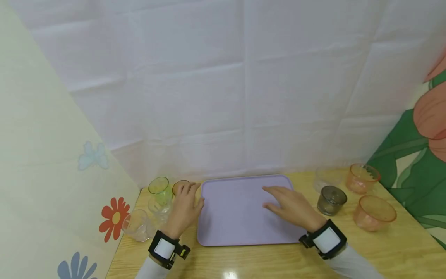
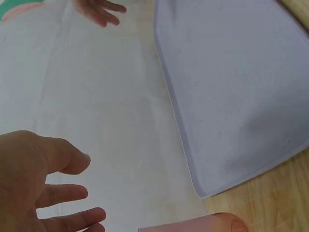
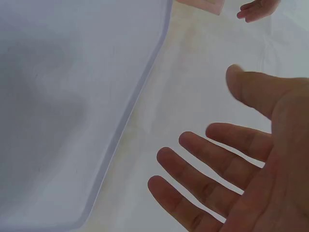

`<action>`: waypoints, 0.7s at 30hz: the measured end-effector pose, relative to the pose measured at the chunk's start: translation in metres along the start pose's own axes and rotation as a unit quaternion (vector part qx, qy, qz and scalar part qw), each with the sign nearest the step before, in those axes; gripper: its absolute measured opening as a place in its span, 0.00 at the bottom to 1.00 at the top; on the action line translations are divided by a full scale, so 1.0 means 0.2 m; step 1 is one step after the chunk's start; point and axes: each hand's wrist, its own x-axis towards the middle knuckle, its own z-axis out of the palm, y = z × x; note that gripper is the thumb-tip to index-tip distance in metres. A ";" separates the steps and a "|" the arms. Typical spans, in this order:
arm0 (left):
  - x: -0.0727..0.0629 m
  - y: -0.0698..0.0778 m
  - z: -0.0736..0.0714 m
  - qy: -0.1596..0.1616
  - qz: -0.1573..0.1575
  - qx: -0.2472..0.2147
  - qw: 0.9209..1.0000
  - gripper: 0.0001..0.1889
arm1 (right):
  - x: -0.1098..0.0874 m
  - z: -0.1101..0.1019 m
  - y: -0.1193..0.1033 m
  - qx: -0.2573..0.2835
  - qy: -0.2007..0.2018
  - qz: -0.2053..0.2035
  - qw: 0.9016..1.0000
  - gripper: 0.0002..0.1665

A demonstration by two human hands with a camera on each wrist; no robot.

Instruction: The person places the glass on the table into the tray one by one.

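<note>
A flat lilac tray [image 1: 244, 211] lies on the wooden table, and nothing rests on it. My left hand [image 1: 185, 209] hovers by the tray's left edge, fingers loosely extended and holding nothing; an amber glass cup [image 1: 177, 187] is partly hidden behind it. Over the tray's right part hangs my right hand [image 1: 292, 205], thumb and fingers spread apart with nothing between them, as the right wrist view also shows. Closest to that hand on the right stands a dark grey glass cup [image 1: 331, 200].
Left of the tray stand a green glass [image 1: 159, 190] and clear glasses [image 1: 138, 226]. On the right are a clear bowl [image 1: 325, 178] and two orange bowls, one behind [image 1: 361, 179] and one nearer [image 1: 374, 214]. A white cloth wall [image 1: 223, 97] rises behind the table.
</note>
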 end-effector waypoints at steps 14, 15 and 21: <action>0.02 -0.07 -0.02 0.065 -0.038 -0.025 0.997 0.19 | 0.20 0.19 -0.21 0.057 -0.019 -0.035 0.998 0.22; 0.02 -0.07 -0.02 0.068 -0.041 -0.024 0.997 0.18 | 0.21 0.21 -0.22 0.061 -0.020 -0.040 0.997 0.21; 0.02 -0.10 0.00 0.092 -0.048 -0.013 0.995 0.12 | 0.31 0.27 -0.33 0.093 -0.022 -0.060 0.994 0.19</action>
